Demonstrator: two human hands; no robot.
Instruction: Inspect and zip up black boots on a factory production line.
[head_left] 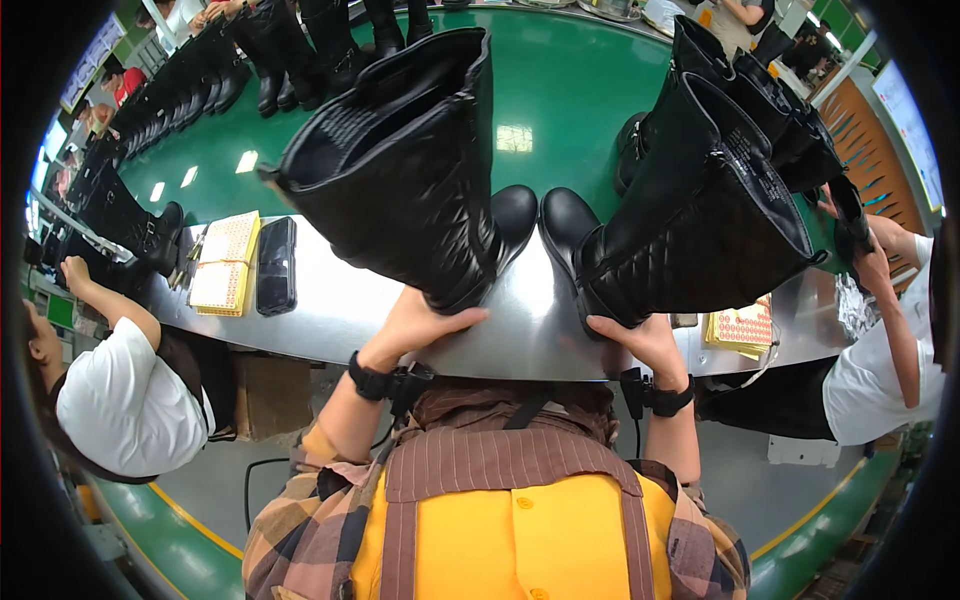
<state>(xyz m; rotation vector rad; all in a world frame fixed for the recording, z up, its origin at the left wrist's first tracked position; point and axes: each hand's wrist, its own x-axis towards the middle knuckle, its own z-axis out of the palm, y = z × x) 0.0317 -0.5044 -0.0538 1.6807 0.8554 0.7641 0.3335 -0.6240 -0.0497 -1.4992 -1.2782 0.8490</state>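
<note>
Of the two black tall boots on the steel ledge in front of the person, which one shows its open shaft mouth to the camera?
The left boot, under the left hand: its opening faces the camera, while the right boot shows only its quilted side.

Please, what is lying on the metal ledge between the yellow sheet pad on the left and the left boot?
In the head view, a black phone lies flat between the yellow sheet pad and the left boot, right beside the pad, on the metal ledge.

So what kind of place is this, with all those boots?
Most likely a shoe factory line. Tall black boots stand in a long row on a green conveyor belt, people in white shirts work on both sides, and the person's hands, left and right, each hold a boot on the metal bench.
</note>
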